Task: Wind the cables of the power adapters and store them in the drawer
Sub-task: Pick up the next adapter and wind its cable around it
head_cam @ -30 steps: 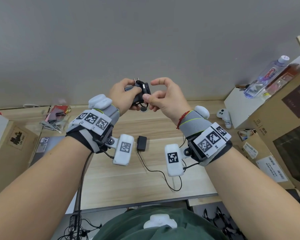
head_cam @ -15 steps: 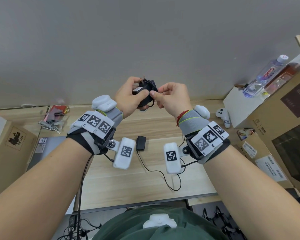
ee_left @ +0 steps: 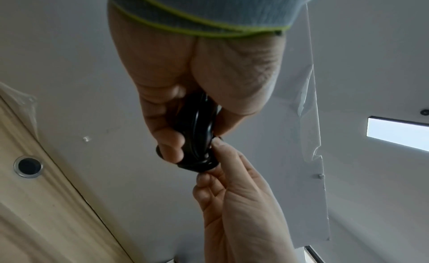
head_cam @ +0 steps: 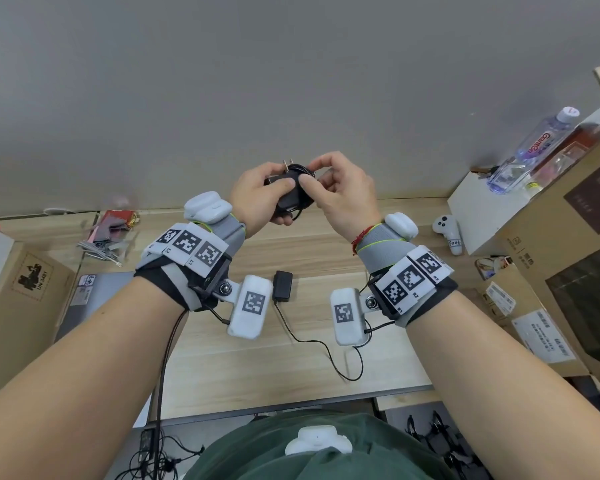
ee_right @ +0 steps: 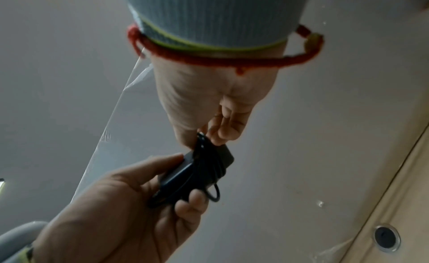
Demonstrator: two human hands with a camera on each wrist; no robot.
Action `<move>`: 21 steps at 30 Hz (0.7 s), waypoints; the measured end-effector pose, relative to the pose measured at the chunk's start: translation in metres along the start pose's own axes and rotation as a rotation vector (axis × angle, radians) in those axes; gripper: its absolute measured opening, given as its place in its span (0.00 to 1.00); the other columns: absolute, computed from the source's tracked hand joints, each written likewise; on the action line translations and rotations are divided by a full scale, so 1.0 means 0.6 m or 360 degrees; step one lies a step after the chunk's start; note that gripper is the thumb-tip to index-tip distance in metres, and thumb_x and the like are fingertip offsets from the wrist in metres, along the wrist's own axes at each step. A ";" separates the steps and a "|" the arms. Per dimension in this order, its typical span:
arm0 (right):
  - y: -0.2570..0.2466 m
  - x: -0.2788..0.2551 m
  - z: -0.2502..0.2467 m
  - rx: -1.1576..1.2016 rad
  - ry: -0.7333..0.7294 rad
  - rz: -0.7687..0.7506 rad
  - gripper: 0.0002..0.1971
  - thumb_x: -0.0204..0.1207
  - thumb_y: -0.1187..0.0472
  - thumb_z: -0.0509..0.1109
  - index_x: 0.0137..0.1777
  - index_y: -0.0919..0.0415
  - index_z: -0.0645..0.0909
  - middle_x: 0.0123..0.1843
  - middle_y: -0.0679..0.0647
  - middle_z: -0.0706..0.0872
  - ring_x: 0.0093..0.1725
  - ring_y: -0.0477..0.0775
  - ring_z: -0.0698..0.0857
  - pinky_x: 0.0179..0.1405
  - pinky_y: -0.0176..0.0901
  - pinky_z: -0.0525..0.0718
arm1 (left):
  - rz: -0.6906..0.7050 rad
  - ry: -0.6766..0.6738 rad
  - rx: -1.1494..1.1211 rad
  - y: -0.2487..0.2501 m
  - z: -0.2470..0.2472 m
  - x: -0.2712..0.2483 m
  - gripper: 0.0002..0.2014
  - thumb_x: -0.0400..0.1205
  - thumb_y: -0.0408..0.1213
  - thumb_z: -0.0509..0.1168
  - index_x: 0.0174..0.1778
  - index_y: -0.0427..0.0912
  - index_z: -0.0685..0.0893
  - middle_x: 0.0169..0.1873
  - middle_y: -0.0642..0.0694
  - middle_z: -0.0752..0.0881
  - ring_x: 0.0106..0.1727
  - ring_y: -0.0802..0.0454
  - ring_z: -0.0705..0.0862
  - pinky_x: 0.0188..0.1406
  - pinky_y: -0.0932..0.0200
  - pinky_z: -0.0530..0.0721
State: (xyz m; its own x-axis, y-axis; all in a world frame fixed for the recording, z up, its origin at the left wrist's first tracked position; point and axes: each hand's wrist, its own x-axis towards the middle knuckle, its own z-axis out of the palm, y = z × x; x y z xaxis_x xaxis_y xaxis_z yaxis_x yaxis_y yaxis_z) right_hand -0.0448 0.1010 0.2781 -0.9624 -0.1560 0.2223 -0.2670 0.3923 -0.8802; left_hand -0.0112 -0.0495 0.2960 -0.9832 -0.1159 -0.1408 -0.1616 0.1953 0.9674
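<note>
i'm holding the wound adapter (head_cam: 290,194) up in front of me, above the desk (head_cam: 257,368). my left hand (head_cam: 257,199) is clamped around its body, thumb pressing the front face, prongs pointing up. compared with a second ago, my right hand (head_cam: 343,199) is no longer hooking a loose end below the block; its thumb and forefinger are now pinching the cable turns (ee_right: 209,162) at the top edge, other fingers curled loosely. i'm reading this as the last turn being tucked, so this one is nearly ready to stow. a small loop (ee_right: 214,193) is still sticking out underneath. the second adapter (head_cam: 282,285) is lying on the desk with its cable (head_cam: 326,344) trailing loose toward the near edge. boxes are crowding both sides of the desk; the middle is giving room. i'm not seeing the drawer.
</note>
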 end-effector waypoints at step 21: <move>0.022 0.017 -0.014 0.0799 -0.0213 0.0110 0.08 0.85 0.69 0.64 0.43 0.60 0.75 0.38 0.57 0.87 0.38 0.48 0.90 0.47 0.43 0.89 | -0.0032 -0.0212 -0.0193 -0.004 -0.023 0.003 0.24 0.70 0.58 0.71 0.49 0.40 0.89 0.32 0.43 0.88 0.16 0.48 0.78 0.11 0.66 0.68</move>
State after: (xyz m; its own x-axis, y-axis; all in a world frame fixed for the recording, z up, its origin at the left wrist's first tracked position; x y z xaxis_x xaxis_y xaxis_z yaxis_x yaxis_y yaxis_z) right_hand -0.0587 0.1120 0.2721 -0.9533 -0.2725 0.1302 -0.1147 -0.0719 -0.9908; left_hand -0.0114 -0.0634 0.2963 -0.9837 0.0131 -0.1791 -0.1777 0.0741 0.9813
